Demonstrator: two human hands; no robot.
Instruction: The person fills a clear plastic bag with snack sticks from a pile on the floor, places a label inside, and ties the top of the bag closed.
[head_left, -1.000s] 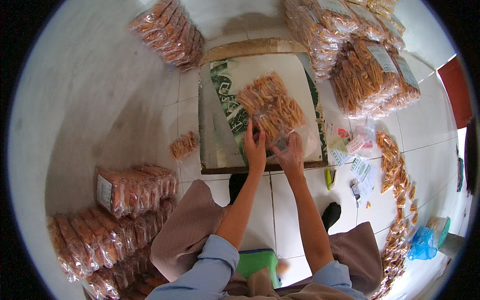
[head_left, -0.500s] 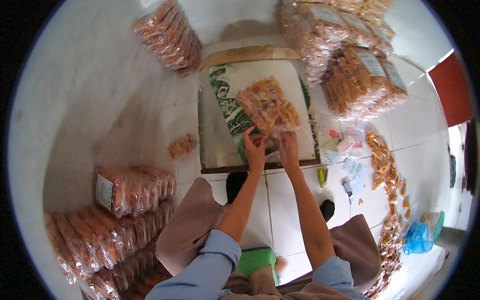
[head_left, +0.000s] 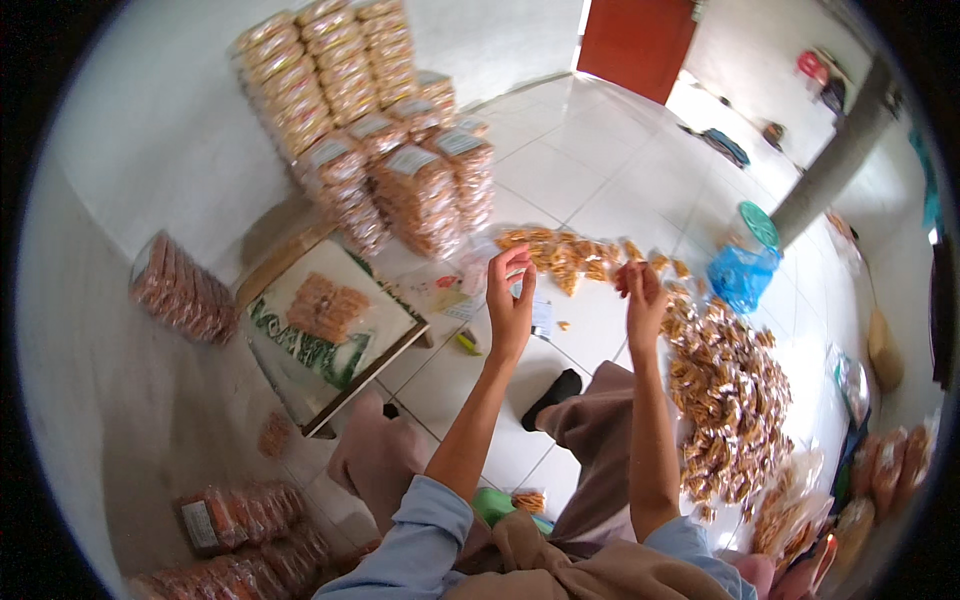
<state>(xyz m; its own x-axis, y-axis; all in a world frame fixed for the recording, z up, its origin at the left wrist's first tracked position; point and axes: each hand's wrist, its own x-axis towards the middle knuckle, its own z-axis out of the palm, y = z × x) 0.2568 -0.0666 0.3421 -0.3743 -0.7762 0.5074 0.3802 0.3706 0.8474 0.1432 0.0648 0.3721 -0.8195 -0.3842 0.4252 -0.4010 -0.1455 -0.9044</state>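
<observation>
My left hand [head_left: 510,303] is raised over the tiled floor, its fingers bent and the thumb apart, with nothing seen in it. To its right my right hand [head_left: 643,300] hovers near the heap of small snack packs [head_left: 730,390], fingers loosely curled and apart, nothing visible in them. Neither hand touches the packs. A clear plastic bag of orange-brown snack sticks [head_left: 327,307] lies flat on a low table [head_left: 375,322] at the left, out of reach of both hands at this moment.
Stacked snack bags [head_left: 410,185] stand by the wall. More bags [head_left: 240,515] lie at the lower left. A yellow-green cutter [head_left: 467,343] and paper labels [head_left: 450,300] are on the floor. Beyond the heap sits a blue plastic bag [head_left: 742,278]. A grey post [head_left: 835,150] rises at the right.
My view has turned right. Both hands have left the bag of snack sticks and come up off the low table, toward the small packs. The bag stays on the table.
</observation>
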